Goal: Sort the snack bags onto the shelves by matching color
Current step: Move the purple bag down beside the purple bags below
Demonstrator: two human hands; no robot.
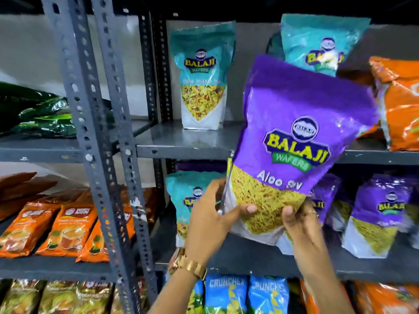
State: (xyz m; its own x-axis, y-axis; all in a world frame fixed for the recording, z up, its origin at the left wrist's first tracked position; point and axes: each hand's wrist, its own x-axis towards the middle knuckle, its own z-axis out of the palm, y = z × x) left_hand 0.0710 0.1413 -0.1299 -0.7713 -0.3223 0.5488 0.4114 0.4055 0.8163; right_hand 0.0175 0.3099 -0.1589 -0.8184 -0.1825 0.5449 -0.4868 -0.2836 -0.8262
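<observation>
Teal bag [203,75] stands alone upper left; the left hand [209,219] and right hand [301,225] clasp the purple bag [294,137] by its lower corners, fingers [246,209] wrapped tight. Glossy film looks light, soft and slippery, so low grips suit it, near purple bags [383,211] on the middle shelf [260,261].

a purple snack bag [301,123] (labelled balaji wafers, aloo sev) is held upright, tilted slightly right, in front of the shelves [181,143]; its clear lower window shows yellow sev, with matching purple bags [383,211] standing on the middle shelf behind.
</observation>
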